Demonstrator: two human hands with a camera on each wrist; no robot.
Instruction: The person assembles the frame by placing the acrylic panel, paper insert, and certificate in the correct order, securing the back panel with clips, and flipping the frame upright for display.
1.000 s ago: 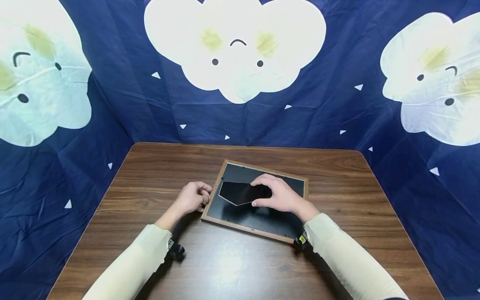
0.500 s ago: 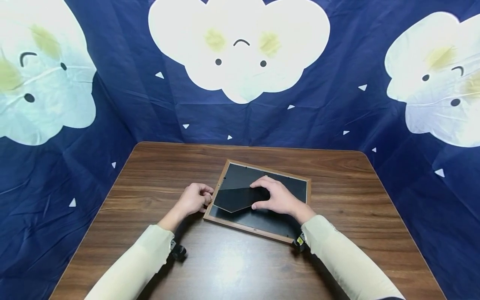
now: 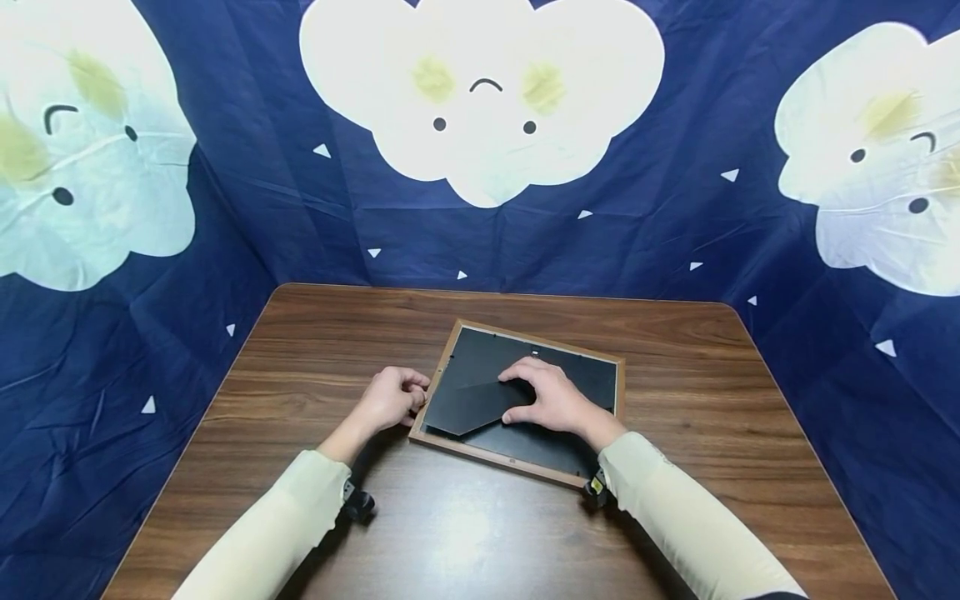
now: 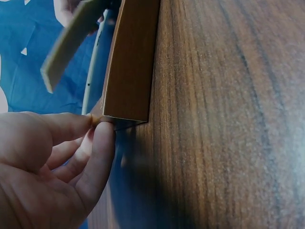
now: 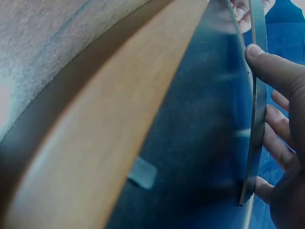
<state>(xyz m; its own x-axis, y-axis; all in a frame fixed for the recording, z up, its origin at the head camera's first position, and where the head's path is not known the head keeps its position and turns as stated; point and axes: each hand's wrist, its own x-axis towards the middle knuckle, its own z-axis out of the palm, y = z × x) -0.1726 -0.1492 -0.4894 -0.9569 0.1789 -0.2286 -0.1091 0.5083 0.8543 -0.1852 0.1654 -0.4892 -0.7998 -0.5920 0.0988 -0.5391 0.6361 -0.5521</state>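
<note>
A wooden picture frame lies back side up on the table, showing its dark backing board. My right hand holds the black easel stand on that back, thumb on its near edge and fingers on its far edge. The stand tilts up off the board in the left wrist view. At the frame's left side, my left hand pinches the rim; its thumb and fingertips meet at the frame's end in the left wrist view. My right palm hides part of the stand.
The brown wood-grain table extends around the frame on all sides. Blue cloth with white clouds hangs behind and beside it. A small grey tab sits at the frame's inner edge.
The stand's free end has shifted toward the frame's near left corner, and its tilt has changed. Both hands keep nearly the same places, while the head view has shifted slightly.
</note>
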